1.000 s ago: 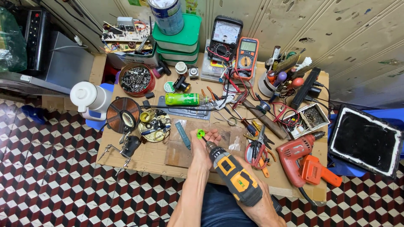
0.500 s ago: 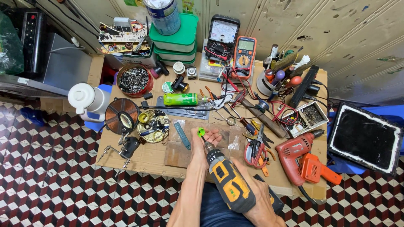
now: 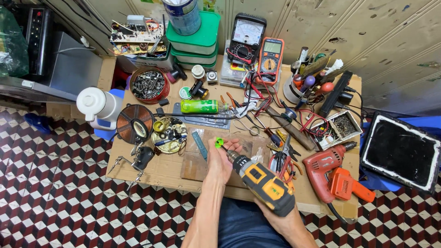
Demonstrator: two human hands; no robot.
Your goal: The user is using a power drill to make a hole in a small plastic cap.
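At the bottom of the frame my right hand (image 3: 281, 221) is wrapped around the grip of the yellow and black cordless drill (image 3: 262, 182), which angles up and left so its chuck meets a small bright green part (image 3: 219, 143). My left hand (image 3: 221, 158) closes its fingers on that part, pinning it near the middle of the frame over a brown wooden board (image 3: 195, 166).

The cardboard-topped workbench (image 3: 161, 171) leaves a bare strip along its near edge at lower left; beyond that edge is red, white and black checkered floor. Just right of the drill lie pliers (image 3: 285, 154) and a red corded drill (image 3: 328, 171), close to the right edge, so room there is tight.

The green part is small, round and glossy, its far side hidden by my fingers.

Further up, a green bottle (image 3: 198, 106) lies on its side at centre. Left of it sit a copper wire coil (image 3: 134, 124) and a red bowl of dark small parts (image 3: 148, 84). At top centre stand stacked green-lidded tubs (image 3: 195, 42), with a black analogue meter (image 3: 247, 37) and an orange digital meter (image 3: 270, 59) to their right.
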